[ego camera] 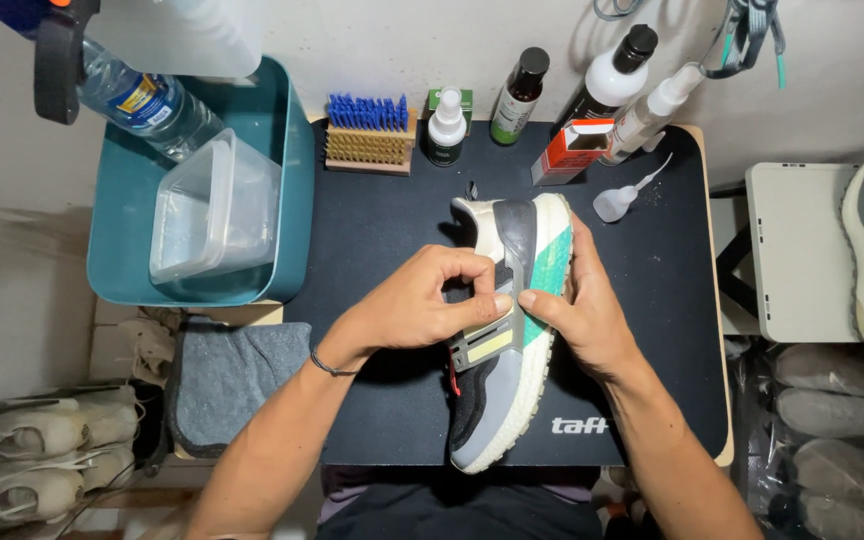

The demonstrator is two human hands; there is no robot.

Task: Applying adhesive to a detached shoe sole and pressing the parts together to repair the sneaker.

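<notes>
A grey, black and green sneaker (512, 330) with a white sole lies on its side along the black mat (372, 250), heel away from me. My left hand (422, 300) reaches over the shoe's opening, its fingers pinching at the side panel by the lace area. My right hand (577, 310) grips the sole edge from the right, thumb pressed on the green side panel. The two thumbs almost meet on the shoe.
A teal tub (252, 270) with a clear plastic box and a water bottle stands at the left. A blue-bristled brush (370, 135), several bottles and an orange box line the mat's far edge. Grey cloth (237, 375) lies at the left; another shoe sits on a white stand at the right.
</notes>
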